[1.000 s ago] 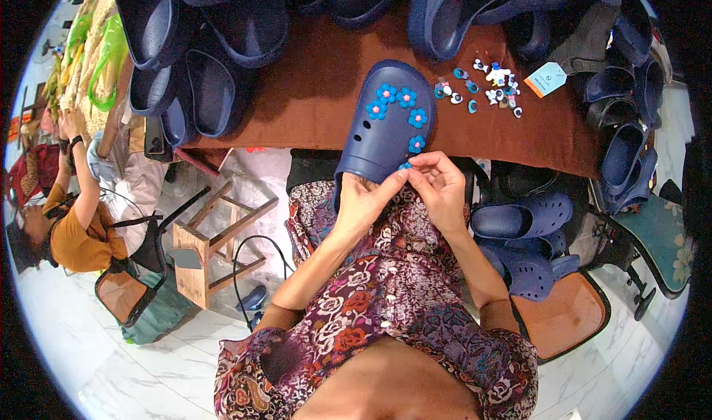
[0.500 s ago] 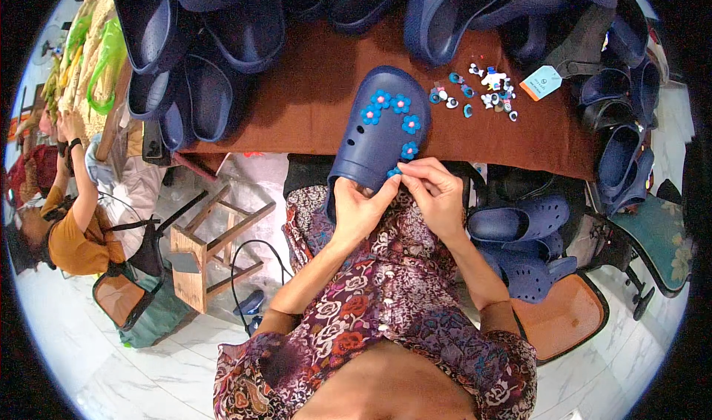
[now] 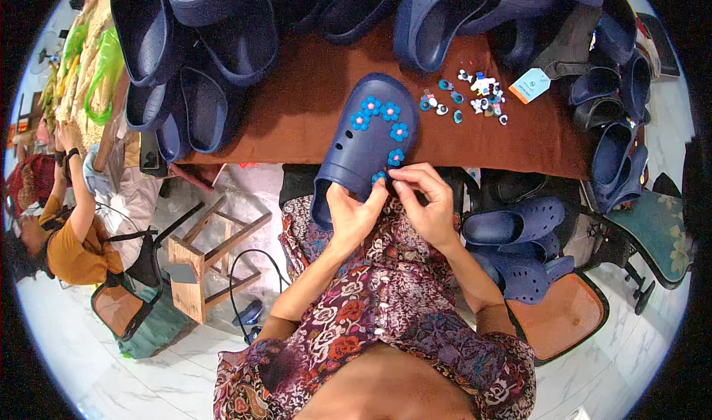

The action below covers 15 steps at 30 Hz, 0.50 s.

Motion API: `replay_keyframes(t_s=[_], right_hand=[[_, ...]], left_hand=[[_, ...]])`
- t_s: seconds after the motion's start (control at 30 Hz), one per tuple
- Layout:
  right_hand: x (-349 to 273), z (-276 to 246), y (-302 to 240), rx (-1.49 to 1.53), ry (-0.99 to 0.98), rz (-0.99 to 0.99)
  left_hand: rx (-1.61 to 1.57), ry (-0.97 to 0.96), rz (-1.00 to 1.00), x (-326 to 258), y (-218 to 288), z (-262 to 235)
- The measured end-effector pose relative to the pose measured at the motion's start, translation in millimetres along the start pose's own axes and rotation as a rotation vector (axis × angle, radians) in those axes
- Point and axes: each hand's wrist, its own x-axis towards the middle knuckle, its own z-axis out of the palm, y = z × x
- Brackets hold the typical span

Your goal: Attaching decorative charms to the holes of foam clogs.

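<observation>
A navy clog lies over the near edge of the brown table, its upper dotted with several blue flower charms. My left hand grips the clog's heel end from below. My right hand pinches a small blue flower charm against the clog's side, fingers closed on it. A scatter of loose charms sits on the table just right of the clog.
Navy clogs are piled along the table's back and right end, with more on an orange chair. A pale tag lies by the charms. A wooden stool stands at left, where another person sits.
The clog has shifted slightly left and toward me with both hands on it. My right hand stays pressing a charm at its side.
</observation>
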Motion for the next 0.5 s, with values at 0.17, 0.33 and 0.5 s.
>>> replay_keyframes(t_s=[0.17,0.33,0.5], right_hand=[[29,-28,12,-0.210,0.240,-0.003],[62,-51,30,-0.715,0.266,-0.134],[74,-45,41,-0.901,0.169,-0.229]], left_hand=[[-0.205,-0.033,-0.104,2,3,-1],[-0.224,-0.066,-0.078,5,6,0],[-0.190,-0.100,-0.089,6,7,-1]])
